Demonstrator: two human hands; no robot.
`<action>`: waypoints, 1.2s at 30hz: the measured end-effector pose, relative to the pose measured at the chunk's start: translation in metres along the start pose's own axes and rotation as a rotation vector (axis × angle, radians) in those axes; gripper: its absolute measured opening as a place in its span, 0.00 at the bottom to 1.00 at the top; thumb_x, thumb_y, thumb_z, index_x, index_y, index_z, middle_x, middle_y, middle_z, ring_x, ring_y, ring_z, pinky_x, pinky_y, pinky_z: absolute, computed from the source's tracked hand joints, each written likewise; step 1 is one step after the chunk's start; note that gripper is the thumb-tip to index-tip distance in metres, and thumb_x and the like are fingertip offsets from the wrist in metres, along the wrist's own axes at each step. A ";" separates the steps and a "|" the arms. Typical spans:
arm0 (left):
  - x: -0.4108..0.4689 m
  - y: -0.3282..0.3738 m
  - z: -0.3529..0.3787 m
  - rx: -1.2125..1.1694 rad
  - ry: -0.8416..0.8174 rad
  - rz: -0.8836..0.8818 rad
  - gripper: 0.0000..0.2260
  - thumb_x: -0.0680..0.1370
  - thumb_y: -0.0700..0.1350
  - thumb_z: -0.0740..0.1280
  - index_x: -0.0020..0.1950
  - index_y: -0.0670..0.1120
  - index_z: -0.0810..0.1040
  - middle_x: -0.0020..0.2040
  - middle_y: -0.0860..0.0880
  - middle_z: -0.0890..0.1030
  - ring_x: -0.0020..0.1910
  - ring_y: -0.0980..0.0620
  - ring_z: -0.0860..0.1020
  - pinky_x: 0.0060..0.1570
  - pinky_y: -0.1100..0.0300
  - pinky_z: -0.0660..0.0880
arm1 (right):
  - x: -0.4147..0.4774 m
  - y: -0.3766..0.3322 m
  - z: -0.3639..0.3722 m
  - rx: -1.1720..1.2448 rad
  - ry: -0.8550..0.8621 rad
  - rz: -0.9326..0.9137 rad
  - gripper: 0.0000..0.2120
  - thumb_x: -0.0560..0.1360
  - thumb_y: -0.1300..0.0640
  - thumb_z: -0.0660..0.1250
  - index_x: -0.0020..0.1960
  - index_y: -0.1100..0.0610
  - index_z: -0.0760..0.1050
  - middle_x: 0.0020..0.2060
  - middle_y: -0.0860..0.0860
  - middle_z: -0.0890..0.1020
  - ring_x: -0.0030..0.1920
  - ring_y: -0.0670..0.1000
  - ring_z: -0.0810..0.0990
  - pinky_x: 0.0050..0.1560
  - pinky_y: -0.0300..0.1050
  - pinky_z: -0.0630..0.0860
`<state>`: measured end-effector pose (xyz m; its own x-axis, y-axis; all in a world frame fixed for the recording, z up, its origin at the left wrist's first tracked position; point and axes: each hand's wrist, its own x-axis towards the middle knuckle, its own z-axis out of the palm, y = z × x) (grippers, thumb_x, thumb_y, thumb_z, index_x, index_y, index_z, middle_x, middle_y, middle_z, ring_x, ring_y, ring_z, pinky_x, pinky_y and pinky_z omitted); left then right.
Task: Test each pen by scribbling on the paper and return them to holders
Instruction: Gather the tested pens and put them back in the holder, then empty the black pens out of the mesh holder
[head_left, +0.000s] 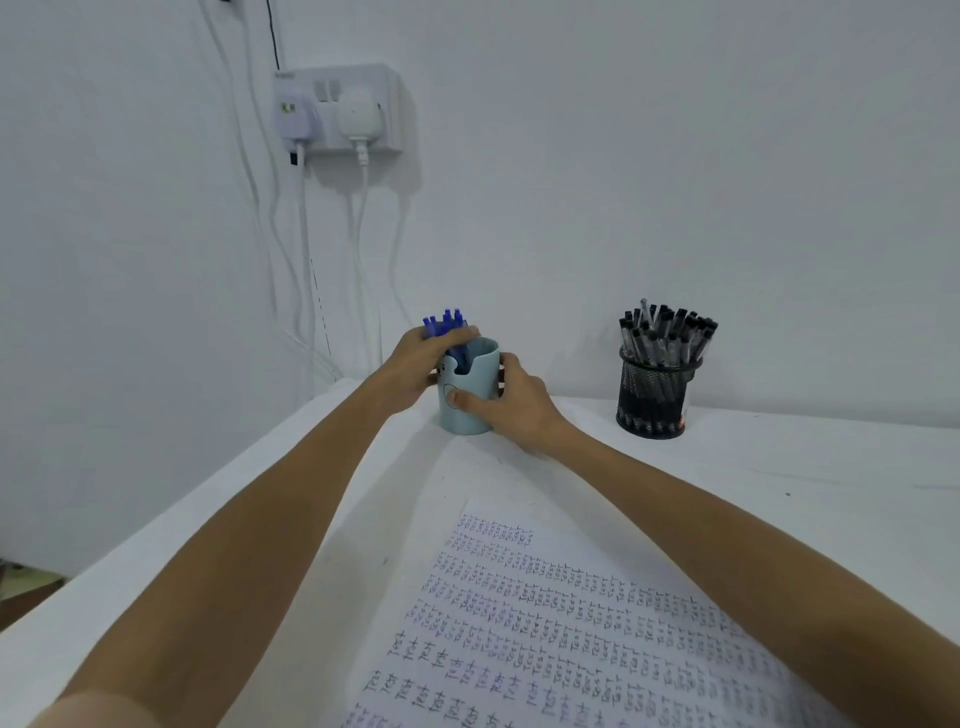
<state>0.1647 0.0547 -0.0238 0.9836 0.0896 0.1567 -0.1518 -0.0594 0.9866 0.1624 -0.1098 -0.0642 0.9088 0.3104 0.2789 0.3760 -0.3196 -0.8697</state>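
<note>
Plainly, paper (545, 613) lies on white table (779, 467) beneath a wall socket (343, 104).

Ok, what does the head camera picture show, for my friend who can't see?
The left hand grips blue pens in a light blue cup, which the right hand holds. A black mesh cup of black pens stands apart; scribbled paper lies nearer.

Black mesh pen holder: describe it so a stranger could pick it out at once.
On the white table, near the wall, find the pale blue cup of blue pens. To its right, standing apart, is the black mesh pen holder. Only it is see-through wire, packed with black-capped pens.
</note>
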 end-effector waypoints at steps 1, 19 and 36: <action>-0.003 0.002 0.000 -0.006 0.007 -0.002 0.17 0.78 0.48 0.74 0.63 0.41 0.81 0.50 0.48 0.86 0.48 0.51 0.83 0.47 0.58 0.78 | -0.002 -0.001 -0.001 -0.024 -0.002 0.011 0.37 0.71 0.43 0.79 0.71 0.56 0.66 0.62 0.50 0.77 0.59 0.51 0.78 0.56 0.48 0.81; -0.107 0.002 0.019 0.383 0.232 -0.081 0.19 0.80 0.51 0.71 0.67 0.45 0.71 0.64 0.46 0.78 0.61 0.44 0.79 0.60 0.48 0.79 | -0.105 0.021 -0.130 -0.783 0.291 0.046 0.13 0.78 0.48 0.69 0.52 0.58 0.77 0.45 0.53 0.82 0.46 0.56 0.82 0.42 0.48 0.78; -0.116 0.009 0.072 0.660 -0.020 0.249 0.15 0.79 0.43 0.73 0.64 0.45 0.74 0.59 0.51 0.79 0.53 0.49 0.81 0.52 0.59 0.79 | -0.066 0.037 -0.144 -0.190 0.457 0.105 0.37 0.69 0.49 0.80 0.67 0.63 0.64 0.63 0.58 0.77 0.60 0.57 0.78 0.52 0.48 0.76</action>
<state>0.0565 -0.0282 -0.0361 0.9299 -0.0225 0.3672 -0.2875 -0.6669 0.6874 0.1420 -0.2707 -0.0561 0.9139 -0.1422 0.3803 0.2657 -0.4989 -0.8249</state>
